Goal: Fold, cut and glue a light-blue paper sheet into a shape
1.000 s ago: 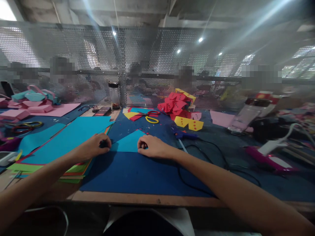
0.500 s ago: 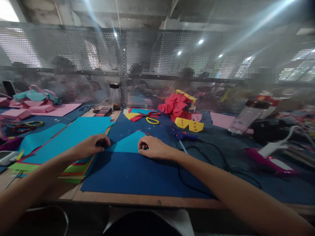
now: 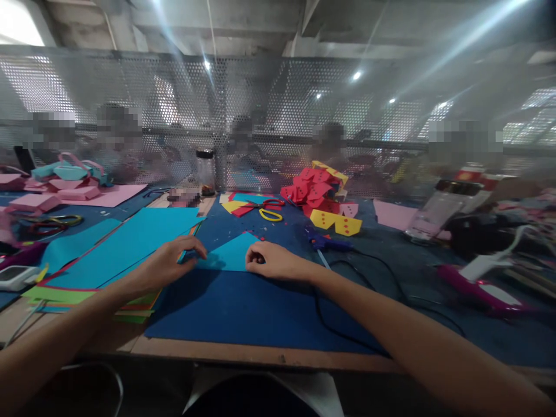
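A triangular piece of light-blue paper [image 3: 232,253], apparently folded, lies on the dark blue mat [image 3: 260,315]. Its right end is gripped by my right hand [image 3: 278,260], whose fingers are curled in and partly hide the sheet. Just off the left corner, my left hand [image 3: 176,262] hovers with thumb and fingers apart and nothing between them. Under my left forearm sits a stack of coloured sheets with blue paper [image 3: 143,231] on top. Behind the triangle lie yellow- and red-handled scissors [image 3: 270,215].
A blue glue gun [image 3: 328,241] and its black cord lie right of my right hand. Farther back are a pile of red paper pieces [image 3: 315,188] and a yellow dotted piece [image 3: 335,221]. Clear jars [image 3: 205,174] stand before a perforated metal screen [image 3: 269,87], with people behind it.
My left hand has opened and shifted slightly right, its thumb and fingers parting near the paper's left corner. My right hand keeps its place on the paper. The view has tilted slightly.
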The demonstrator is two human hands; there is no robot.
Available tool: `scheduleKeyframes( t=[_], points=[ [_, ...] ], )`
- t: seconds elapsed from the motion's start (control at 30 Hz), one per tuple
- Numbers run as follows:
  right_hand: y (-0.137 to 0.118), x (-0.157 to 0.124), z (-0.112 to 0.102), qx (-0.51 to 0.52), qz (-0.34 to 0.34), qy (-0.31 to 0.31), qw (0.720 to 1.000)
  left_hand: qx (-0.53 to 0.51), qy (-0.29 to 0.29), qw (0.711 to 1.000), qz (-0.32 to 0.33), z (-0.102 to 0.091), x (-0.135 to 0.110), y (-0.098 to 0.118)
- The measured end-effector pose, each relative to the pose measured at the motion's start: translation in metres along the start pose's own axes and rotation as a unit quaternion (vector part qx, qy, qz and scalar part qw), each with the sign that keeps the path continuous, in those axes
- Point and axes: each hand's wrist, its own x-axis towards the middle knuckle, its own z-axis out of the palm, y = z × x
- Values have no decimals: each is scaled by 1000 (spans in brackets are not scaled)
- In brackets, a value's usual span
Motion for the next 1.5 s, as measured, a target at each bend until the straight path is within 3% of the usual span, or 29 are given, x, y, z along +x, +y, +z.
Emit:
scheduleKeyframes(
  t=[0.27,0.37,0.53,0.8,1.03,1.5],
  points=[
    [-6,-29,-33,-85,-67,16,994,169,-106,968,149,18,15,35],
    [-8,-43,-30,-151,-87,-11,985,216,-113,951,191,26,24,37],
    [-7,-51,-15,-265,-105,18,958,261,-93,931,237,36,32,32],
    [-12,-48,-7,-358,-109,9,927,257,-84,929,254,38,32,26],
    [-5,-46,1,-389,-138,38,910,270,-55,925,260,42,32,25],
    [-6,-44,0,-338,-108,50,934,230,-18,953,195,46,35,30]
  ],
)
